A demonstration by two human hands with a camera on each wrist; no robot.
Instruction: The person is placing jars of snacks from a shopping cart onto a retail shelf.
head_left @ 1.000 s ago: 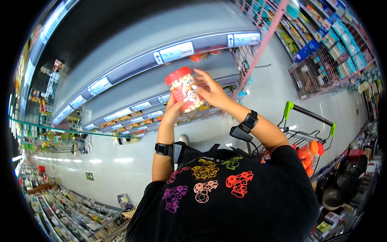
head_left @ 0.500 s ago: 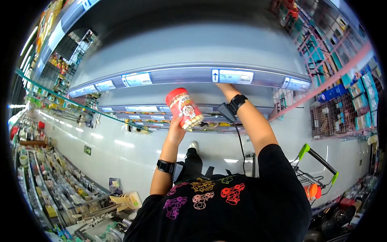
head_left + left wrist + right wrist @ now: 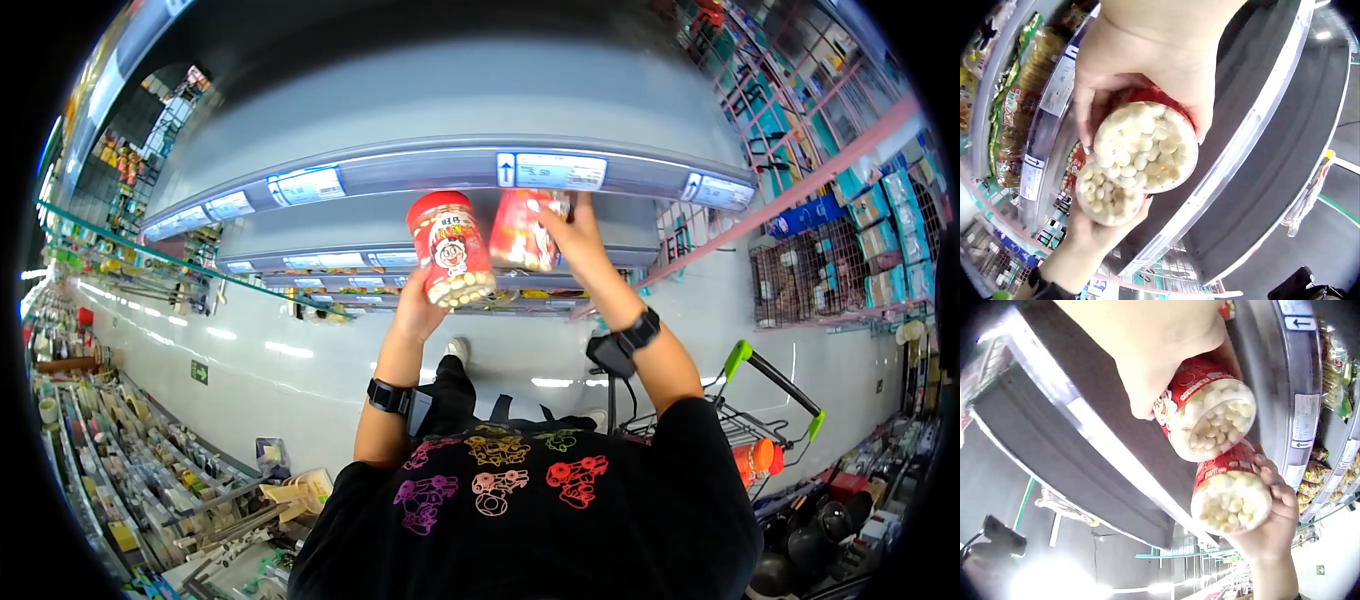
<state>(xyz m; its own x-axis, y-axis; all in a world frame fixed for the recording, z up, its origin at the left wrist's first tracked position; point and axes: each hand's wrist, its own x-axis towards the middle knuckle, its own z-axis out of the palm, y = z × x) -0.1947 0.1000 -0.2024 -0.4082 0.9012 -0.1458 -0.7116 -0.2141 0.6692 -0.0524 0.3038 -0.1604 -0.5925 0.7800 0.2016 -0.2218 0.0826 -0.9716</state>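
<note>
My left hand (image 3: pixel 418 308) grips a clear jar (image 3: pixel 450 255) with a red lid and a red cartoon label, held tilted in front of the shelves. Small pale round balls fill it, seen through its base in the left wrist view. My right hand (image 3: pixel 578 235) holds a second jar (image 3: pixel 520 232) of the same kind just below the upper shelf's front edge, its top partly hidden by that edge. In the right wrist view, fingers curl round this red-labelled jar (image 3: pixel 1216 415), and the left-hand jar (image 3: pixel 1232 500) appears right beside it.
The grey shelf edge (image 3: pixel 420 170) with price labels runs across above both jars. Bagged snacks (image 3: pixel 1022 94) lie on a lower shelf. A pink wire rack (image 3: pixel 790 210) stands at the right. Behind my right arm is a shopping cart (image 3: pixel 780 385) holding orange-red-lidded jars (image 3: pixel 760 458).
My right hand left the first jar, reached under the upper shelf edge out of sight, and is now back in view with a second jar. The left hand keeps the first jar.
</note>
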